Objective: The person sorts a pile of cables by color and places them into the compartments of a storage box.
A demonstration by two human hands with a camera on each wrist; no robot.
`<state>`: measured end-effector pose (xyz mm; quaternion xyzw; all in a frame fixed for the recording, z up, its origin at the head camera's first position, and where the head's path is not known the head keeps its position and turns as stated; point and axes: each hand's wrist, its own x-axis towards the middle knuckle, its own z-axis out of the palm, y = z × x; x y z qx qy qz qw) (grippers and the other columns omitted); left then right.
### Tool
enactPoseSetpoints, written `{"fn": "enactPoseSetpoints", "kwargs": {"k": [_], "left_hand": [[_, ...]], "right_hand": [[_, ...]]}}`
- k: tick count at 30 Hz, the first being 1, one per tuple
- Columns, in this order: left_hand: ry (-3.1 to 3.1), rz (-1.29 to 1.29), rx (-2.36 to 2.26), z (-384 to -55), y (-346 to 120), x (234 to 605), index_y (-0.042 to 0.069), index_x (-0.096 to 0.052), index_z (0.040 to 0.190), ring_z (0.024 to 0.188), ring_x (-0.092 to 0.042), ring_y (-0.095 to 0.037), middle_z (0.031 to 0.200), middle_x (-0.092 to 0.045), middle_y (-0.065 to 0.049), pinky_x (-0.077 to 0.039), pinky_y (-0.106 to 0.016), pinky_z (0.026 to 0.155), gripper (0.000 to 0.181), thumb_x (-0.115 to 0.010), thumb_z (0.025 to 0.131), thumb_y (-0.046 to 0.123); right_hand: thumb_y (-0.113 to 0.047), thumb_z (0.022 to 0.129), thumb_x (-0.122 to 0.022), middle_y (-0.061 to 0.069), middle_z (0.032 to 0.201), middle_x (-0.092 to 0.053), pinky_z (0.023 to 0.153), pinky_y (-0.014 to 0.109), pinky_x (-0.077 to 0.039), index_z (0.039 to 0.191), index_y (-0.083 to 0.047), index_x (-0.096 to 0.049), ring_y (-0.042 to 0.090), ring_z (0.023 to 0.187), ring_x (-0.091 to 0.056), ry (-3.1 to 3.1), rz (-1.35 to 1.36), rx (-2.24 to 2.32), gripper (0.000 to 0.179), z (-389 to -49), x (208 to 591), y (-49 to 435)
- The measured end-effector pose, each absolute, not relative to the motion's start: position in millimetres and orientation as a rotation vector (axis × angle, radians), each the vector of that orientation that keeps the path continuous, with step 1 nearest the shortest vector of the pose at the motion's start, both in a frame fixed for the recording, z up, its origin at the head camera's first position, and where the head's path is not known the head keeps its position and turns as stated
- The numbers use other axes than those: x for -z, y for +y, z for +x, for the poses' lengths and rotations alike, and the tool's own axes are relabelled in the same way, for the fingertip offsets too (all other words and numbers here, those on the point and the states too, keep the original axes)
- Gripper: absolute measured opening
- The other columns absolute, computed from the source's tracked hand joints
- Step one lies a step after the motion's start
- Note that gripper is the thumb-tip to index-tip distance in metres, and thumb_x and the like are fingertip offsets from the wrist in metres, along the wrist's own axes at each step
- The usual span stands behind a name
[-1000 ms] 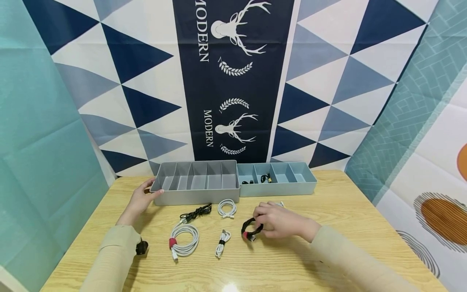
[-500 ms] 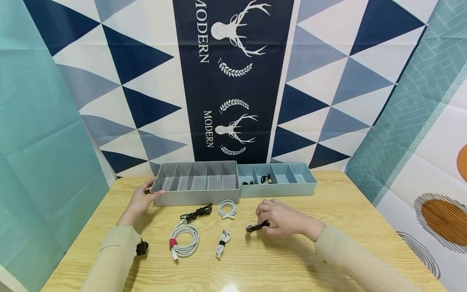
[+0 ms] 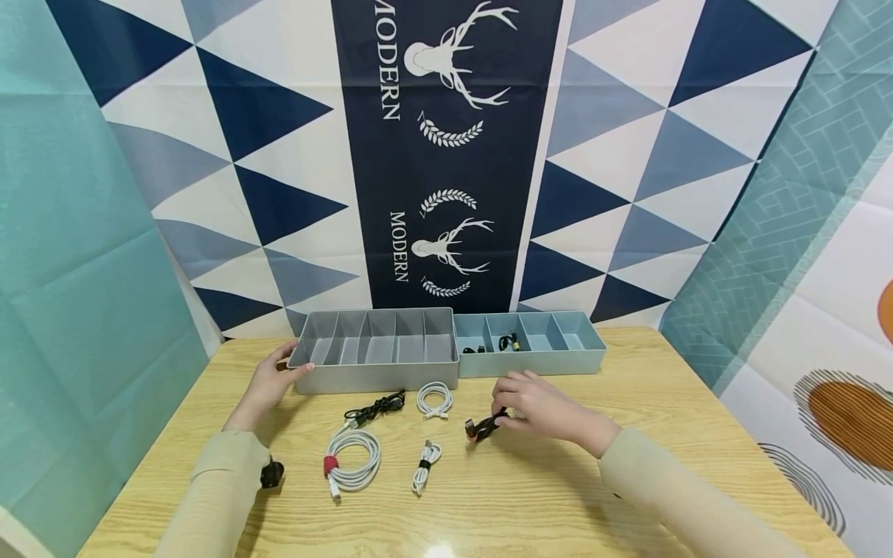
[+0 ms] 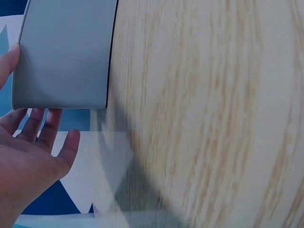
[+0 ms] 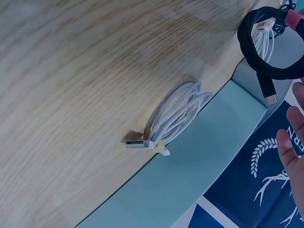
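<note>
My left hand (image 3: 268, 380) holds the left end of a grey divided organizer box (image 3: 380, 378), thumb at the front rim. In the left wrist view its fingers (image 4: 50, 126) reach round the box's end. My right hand (image 3: 536, 407) pinches a coiled black cable (image 3: 483, 427) with a red tie, raised over the table. A metal plug hangs from this ring in the right wrist view. Beneath that hand, a coiled white cable (image 5: 178, 114) lies against the blue divided box (image 3: 533, 363); the hand hides it in the head view.
Between my arms lie a white coil with a red tie (image 3: 354, 459), a small white cable with a black tie (image 3: 424, 466), a white coil (image 3: 434, 399) and a black cable bundle (image 3: 377, 406). Small black cables (image 3: 509, 341) sit in the blue box. A patterned cloth (image 3: 446, 155) hangs behind.
My right hand has lifted the black cable and turned it, so its ring now shows nearly edge-on. It has shifted slightly toward the blue box. The left hand stays put.
</note>
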<state>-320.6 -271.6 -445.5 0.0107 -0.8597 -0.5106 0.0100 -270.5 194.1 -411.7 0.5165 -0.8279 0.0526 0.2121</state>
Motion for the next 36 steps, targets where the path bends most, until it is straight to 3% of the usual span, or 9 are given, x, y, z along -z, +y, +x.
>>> {"fn": "enactPoseSetpoints", "kwargs": {"k": [24, 36], "left_hand": [[-2.670, 0.038, 1.616, -319, -270, 445, 0.015, -0.019, 0.143, 0.122, -0.033, -0.034, 0.144, -0.023, -0.015, -0.035, -0.047, 0.094, 0.088, -0.061, 0.075, 0.053], [-2.692, 0.036, 1.584, -319, -271, 445, 0.016, -0.018, 0.143, 0.124, -0.030, -0.036, 0.144, -0.022, -0.017, -0.035, -0.048, 0.094, 0.089, -0.059, 0.075, 0.056]], "right_hand": [[-0.015, 0.074, -0.066, -0.006, 0.079, -0.055, 0.071, 0.030, -0.042, 0.079, -0.015, -0.060, 0.010, 0.075, -0.047, -2.179, 1.474, -0.205, 0.008, -282, 390, 198], [-0.017, 0.076, -0.065, -0.008, 0.082, -0.055, 0.064, 0.026, -0.036, 0.079, -0.017, -0.061, 0.008, 0.076, -0.044, -2.228, 1.418, -0.151, 0.006, -284, 373, 209]]}}
